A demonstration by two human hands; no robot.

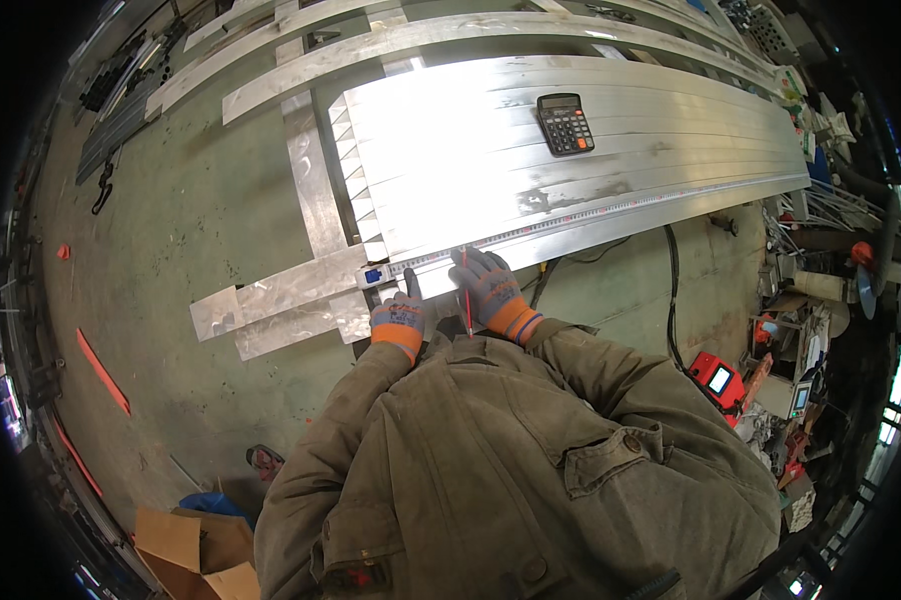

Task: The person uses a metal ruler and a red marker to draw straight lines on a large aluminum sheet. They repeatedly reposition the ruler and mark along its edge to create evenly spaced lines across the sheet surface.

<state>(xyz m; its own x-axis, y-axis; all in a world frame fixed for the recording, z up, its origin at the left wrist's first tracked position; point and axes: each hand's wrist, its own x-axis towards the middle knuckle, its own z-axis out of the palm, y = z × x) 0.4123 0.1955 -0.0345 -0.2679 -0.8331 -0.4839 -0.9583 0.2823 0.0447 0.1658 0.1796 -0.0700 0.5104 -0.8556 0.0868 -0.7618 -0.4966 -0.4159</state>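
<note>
My left hand (400,322), in a grey and orange work glove, stretches its index finger onto the tape measure's blade; its other fingers are partly hidden. Just left of that finger lies the tape measure's white and blue case (375,276). From it the long pale blade (571,217) runs to the right along the near side of several silver metal bars (451,150) laid side by side. My right hand (493,296), gloved alike, is closed on a thin red pencil (468,300) beside the near edge of the bars, its fingertips close to the blade.
A black calculator (566,125) lies on the bars. Metal crosspieces (311,180) and long rails (471,30) surround them. A dark cable (672,290) hangs toward a red device with a screen (718,382). Below left stands an open cardboard box (186,545); clutter fills the right side.
</note>
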